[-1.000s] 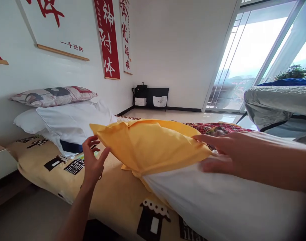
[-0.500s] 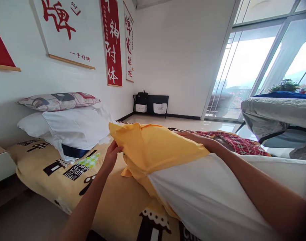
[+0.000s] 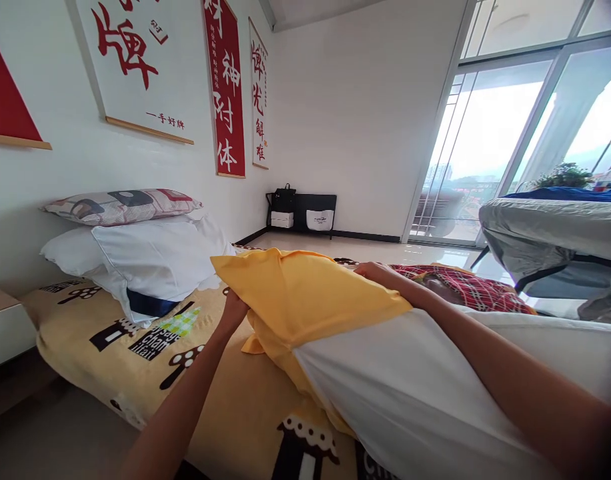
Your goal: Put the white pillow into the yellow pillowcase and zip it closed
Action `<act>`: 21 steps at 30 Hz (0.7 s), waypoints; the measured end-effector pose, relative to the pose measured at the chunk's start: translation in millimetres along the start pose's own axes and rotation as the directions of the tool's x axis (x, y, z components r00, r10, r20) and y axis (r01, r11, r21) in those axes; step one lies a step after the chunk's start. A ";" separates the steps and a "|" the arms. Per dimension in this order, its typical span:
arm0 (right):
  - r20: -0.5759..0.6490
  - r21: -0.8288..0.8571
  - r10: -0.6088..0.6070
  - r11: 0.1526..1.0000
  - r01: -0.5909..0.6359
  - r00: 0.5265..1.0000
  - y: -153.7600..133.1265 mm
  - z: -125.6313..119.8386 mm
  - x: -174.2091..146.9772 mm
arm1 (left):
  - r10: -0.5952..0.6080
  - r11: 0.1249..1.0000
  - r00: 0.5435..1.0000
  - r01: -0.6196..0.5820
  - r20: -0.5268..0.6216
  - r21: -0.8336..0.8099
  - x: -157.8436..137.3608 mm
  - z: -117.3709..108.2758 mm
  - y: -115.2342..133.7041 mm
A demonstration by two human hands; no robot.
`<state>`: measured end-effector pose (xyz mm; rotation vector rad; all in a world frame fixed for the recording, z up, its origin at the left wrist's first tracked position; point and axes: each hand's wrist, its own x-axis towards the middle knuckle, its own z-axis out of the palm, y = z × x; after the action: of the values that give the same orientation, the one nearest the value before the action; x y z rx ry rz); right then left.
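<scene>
A yellow cloth lies across the middle of the bed, its left corner raised in a point. The person's 2 hands are apart, 1 at each side of it. The left hand is clamped on the edge just below that corner, with its fingers partly hidden behind the fabric. The right hand rests at the far edge, palm side down; whether its fingers grip the fabric, I cannot tell. The right forearm crosses over white cloth, which meets the yellow along a slanting line and spreads toward the right.

Beyond the right forearm lies a red plaid cloth. At the head of the bed, against the wall, a patterned pillow sits on top of white bedding with a dark blue band. The tan bedsheet shows printed houses and mushrooms.
</scene>
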<state>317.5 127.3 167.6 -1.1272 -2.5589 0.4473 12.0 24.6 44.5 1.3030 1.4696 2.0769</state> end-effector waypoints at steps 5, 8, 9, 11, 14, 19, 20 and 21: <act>-0.246 -0.080 -0.011 0.997 -0.009 0.969 11.5 -4.1 9.5 | 0.070 0.998 0.994 -0.070 -0.079 0.005 -8.1 1.9 -0.7; -0.402 -0.057 -0.011 0.998 -0.013 0.915 10.7 -10.7 1.9 | 0.080 0.997 0.994 -0.079 -0.071 0.018 -6.0 -0.4 0.4; -0.443 -0.025 -0.018 1.000 0.008 0.896 9.0 -12.6 -3.2 | 0.082 0.996 0.994 -0.080 -0.070 0.026 -4.0 -1.7 1.6; -0.499 0.039 -0.042 0.997 0.071 0.866 5.1 -15.1 -15.2 | 0.087 0.996 0.992 -0.084 -0.091 0.042 0.2 -4.8 4.8; -0.535 0.047 -0.070 0.992 0.113 0.842 1.7 -17.7 -32.0 | 0.094 0.995 0.985 -0.088 -0.145 0.054 4.4 -9.3 9.7; -0.596 -0.035 -0.071 0.997 0.062 0.800 13.2 -29.8 -58.8 | 0.044 0.999 0.985 -0.046 -0.164 -0.006 5.8 -8.9 8.2; -0.577 -0.031 -0.078 0.997 0.074 0.813 18.6 -32.2 -65.7 | 0.030 0.999 0.987 -0.034 -0.156 -0.027 5.8 -7.0 7.1; -0.555 -0.018 -0.083 0.996 0.087 0.828 25.1 -33.8 -73.1 | 0.019 0.999 0.989 -0.026 -0.147 -0.047 5.7 -4.6 6.4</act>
<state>394.4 93.9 177.0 -0.9571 -2.0744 0.0800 6.8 22.8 52.6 1.1760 1.4582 2.2516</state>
